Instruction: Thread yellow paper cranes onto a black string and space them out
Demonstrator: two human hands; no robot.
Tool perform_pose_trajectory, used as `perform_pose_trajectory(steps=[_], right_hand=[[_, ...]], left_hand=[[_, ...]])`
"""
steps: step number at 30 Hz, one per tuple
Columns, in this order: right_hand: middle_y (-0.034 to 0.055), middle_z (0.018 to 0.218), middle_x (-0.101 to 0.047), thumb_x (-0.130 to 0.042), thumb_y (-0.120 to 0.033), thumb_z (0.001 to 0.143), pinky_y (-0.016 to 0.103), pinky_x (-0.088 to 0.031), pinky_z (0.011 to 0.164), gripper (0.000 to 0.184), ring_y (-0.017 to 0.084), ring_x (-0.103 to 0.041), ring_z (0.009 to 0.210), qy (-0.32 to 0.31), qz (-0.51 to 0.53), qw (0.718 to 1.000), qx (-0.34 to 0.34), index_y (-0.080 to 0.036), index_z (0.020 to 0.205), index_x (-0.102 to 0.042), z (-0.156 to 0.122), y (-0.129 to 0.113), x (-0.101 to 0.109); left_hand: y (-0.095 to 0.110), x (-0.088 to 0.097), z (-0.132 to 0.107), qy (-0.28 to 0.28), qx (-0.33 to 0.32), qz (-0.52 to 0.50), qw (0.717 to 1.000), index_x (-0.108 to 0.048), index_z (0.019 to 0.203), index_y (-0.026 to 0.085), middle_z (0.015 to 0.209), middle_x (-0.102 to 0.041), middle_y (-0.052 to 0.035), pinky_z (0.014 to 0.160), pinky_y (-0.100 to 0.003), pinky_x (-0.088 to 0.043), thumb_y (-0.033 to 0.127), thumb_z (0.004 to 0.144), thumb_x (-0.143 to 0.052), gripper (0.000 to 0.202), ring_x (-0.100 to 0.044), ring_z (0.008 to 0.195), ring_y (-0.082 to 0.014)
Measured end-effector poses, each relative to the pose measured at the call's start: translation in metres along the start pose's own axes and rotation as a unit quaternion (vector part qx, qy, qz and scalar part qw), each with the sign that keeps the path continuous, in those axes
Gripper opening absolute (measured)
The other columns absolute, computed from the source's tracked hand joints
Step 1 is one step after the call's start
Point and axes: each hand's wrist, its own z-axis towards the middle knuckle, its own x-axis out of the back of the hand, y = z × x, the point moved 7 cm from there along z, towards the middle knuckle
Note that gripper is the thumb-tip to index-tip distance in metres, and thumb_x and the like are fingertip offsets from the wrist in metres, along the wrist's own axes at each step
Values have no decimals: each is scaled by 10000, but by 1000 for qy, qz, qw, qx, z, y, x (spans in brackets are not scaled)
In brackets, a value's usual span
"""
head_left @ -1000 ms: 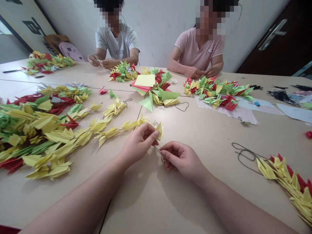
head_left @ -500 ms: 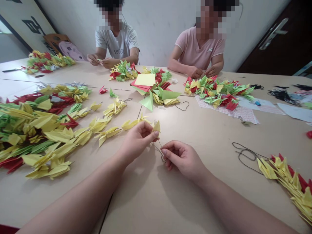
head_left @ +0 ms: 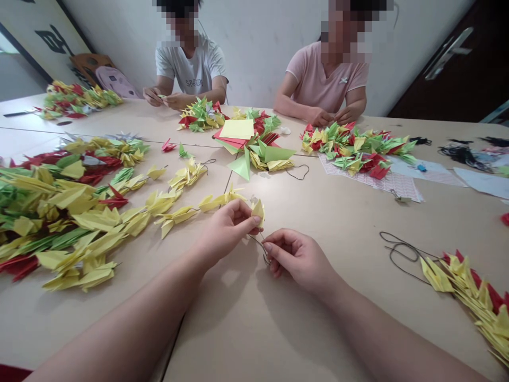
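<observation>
Between the thumb and fingers of my left hand (head_left: 237, 218) is a yellow folded paper crane (head_left: 258, 211), pointed end up. My right hand (head_left: 292, 253), closed in a pinch just below and to the right, holds what looks like a thin needle (head_left: 261, 234) whose tip meets the underside of the crane. A dark cord (head_left: 254, 240) runs between the two hands and loops by my right fingertips. Left of my left hand, strung yellow paper cranes (head_left: 175, 215) lie in a line on the table, leading into a large pile of yellow, green and red cranes (head_left: 67, 201).
At the right lies a yellow and red crane string (head_left: 473, 292) with loose dark cord (head_left: 397, 249). Paper squares (head_left: 237, 129) sit at the table's middle. Two people work opposite, beside colourful crane piles (head_left: 358, 146). Black cords (head_left: 463, 156) and white sheets (head_left: 481, 183) lie far right.
My left hand and the yellow crane have moved slightly to the right and down, nearer my right fingertips. My right hand stays almost where it was.
</observation>
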Motion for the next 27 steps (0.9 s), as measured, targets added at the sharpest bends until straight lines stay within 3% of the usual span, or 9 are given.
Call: perform_pose_trajectory(steps=[27], right_hand=[[-33,609,-521,-582,-366,741,198,-459,438,207,63,-511,473,1,-7,1000,-1,-164,782,-559,-1,-1,0]], left_hand=[[-1,-3,-1,-26,2,34,999,-463,702,164,647,-545,31,621,-247,-482,353,746,-579,226,-598,641,-111]])
